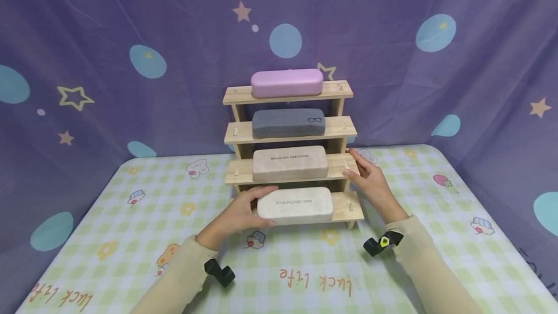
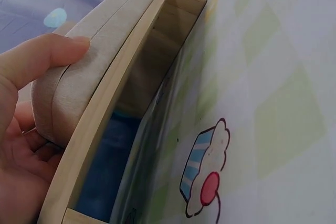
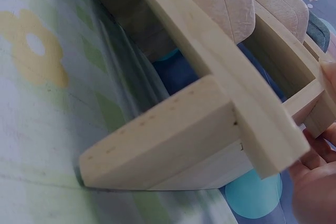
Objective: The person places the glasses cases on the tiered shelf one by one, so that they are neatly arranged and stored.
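A four-step wooden display stand bears one glasses case per step. On the lowest step lies a cream glasses case with small print. My left hand grips its left end, the thumb on the front face and the other fingers behind. My right hand holds the right end of the second step up, thumb on top; the right wrist view shows curled fingers at that board's end. Above are a beige glasses case, a grey one with a spectacles mark, and a pink one.
The stand is on a table covered with a green-and-white checked cloth. Right behind it hangs a purple curtain with stars and blue spots. Black straps with small devices sit on both cuffs.
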{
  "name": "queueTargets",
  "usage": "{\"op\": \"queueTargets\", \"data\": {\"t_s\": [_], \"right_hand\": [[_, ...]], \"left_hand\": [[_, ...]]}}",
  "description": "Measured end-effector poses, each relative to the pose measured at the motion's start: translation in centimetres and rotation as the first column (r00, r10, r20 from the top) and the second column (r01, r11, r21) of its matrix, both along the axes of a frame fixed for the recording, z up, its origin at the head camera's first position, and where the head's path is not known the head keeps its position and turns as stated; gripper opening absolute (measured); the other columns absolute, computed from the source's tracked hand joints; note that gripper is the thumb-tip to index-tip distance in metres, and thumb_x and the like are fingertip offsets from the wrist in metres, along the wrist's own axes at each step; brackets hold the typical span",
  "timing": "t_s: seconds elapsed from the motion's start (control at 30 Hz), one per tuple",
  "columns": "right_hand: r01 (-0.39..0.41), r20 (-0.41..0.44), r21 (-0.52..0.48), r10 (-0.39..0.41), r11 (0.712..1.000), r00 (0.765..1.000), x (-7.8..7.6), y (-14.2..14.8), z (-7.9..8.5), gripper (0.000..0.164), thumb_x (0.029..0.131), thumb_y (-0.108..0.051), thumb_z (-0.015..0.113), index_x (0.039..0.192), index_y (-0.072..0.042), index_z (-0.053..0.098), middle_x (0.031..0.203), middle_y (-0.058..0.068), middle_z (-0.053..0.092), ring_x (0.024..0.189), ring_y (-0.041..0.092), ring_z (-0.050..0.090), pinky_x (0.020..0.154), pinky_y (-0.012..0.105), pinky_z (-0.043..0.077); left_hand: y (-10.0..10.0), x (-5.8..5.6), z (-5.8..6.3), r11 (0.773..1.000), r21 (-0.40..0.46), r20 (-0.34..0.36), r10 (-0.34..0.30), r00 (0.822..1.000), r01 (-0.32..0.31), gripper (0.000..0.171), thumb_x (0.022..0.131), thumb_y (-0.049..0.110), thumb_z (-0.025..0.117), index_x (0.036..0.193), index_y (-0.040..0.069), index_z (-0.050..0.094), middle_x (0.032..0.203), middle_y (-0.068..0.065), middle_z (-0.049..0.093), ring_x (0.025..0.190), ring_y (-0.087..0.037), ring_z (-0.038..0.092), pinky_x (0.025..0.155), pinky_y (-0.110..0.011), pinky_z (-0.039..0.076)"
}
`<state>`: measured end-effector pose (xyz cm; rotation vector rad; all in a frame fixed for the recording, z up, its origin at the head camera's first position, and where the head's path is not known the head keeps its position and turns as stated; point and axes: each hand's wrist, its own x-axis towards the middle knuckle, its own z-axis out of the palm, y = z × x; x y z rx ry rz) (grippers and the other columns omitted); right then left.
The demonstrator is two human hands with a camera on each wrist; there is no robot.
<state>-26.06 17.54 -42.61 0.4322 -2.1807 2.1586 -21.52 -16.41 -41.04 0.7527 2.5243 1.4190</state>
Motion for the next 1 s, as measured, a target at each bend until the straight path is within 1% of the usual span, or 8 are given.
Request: {"op": "queueTargets", "data": {"t_s": [0.13,0.23,0.47,0.63,0.73,0.9,1.0], "right_hand": [[-0.002,-0.002,0.000,0.002,1.000,1.000,0.0,0.0,-0.1,0.067,0.092,-0.008,0.059,0.148,-0.001,0.023,0.154,0.015,0.020,0.141,0.024,0.019,0.101,0.013,0.031],[0.004,-0.002,0.009,-0.004,1.000,1.000,0.0,0.0,-0.1,0.067,0.092,-0.009,0.060,0.148,-0.003,0.024,0.154,0.014,0.021,0.141,0.023,0.019,0.102,0.013,0.030],[0.020,-0.001,0.032,-0.020,0.999,1.000,0.1,0.0,0.0,0.067,0.093,-0.010,0.060,0.148,-0.003,0.024,0.154,0.012,0.022,0.141,0.023,0.020,0.102,0.013,0.030],[0.002,0.001,0.015,-0.002,1.000,1.000,0.1,0.0,0.0,0.066,0.093,-0.010,0.059,0.148,-0.004,0.023,0.154,0.013,0.021,0.142,0.022,0.019,0.102,0.014,0.030],[-0.010,0.002,0.000,0.010,1.000,1.000,0.1,-0.1,0.0,0.066,0.093,-0.009,0.059,0.148,-0.004,0.023,0.155,0.015,0.019,0.142,0.022,0.018,0.103,0.015,0.030],[0.005,0.006,0.012,-0.005,1.000,1.000,0.1,-0.1,0.1,0.067,0.093,-0.011,0.060,0.148,-0.004,0.024,0.154,0.013,0.021,0.142,0.021,0.019,0.102,0.014,0.030],[0.015,0.007,0.027,-0.016,1.000,1.000,0.1,0.0,0.1,0.067,0.092,-0.012,0.060,0.148,-0.003,0.024,0.154,0.012,0.022,0.141,0.022,0.019,0.102,0.014,0.030]], "left_hand": [[0.0,0.1,0.0,1.000,-0.001,0.000,-0.010,1.000,0.010,0.080,0.064,0.014,0.086,0.135,0.006,0.051,0.131,-0.012,0.054,0.105,-0.021,0.051,0.093,-0.033,0.039],[-0.1,0.0,0.0,1.000,0.012,0.012,-0.022,1.000,0.022,0.081,0.065,0.013,0.086,0.136,0.006,0.050,0.131,-0.012,0.054,0.104,-0.021,0.051,0.091,-0.032,0.040],[-0.2,-0.1,0.0,0.998,0.031,0.039,-0.053,0.998,0.052,0.082,0.067,0.011,0.084,0.139,0.004,0.046,0.133,-0.013,0.052,0.105,-0.021,0.050,0.091,-0.029,0.039],[-0.5,-0.1,-0.1,0.997,0.048,0.045,-0.057,0.997,0.054,0.083,0.066,0.011,0.085,0.139,0.003,0.046,0.134,-0.013,0.051,0.108,-0.022,0.049,0.095,-0.034,0.037],[-0.8,-0.1,-0.1,0.995,0.083,0.057,-0.064,0.996,0.059,0.082,0.067,0.010,0.084,0.138,0.001,0.045,0.136,-0.015,0.049,0.113,-0.024,0.047,0.098,-0.038,0.034],[-1.4,0.3,0.0,0.990,0.127,0.062,-0.070,0.996,0.061,0.079,0.070,0.007,0.082,0.139,0.000,0.044,0.141,-0.017,0.043,0.126,-0.030,0.042,0.105,-0.043,0.031],[-1.9,0.6,0.0,0.989,0.142,0.059,-0.061,0.996,0.052,0.079,0.071,0.007,0.082,0.139,-0.002,0.043,0.143,-0.017,0.040,0.131,-0.033,0.038,0.108,-0.041,0.029]]}}
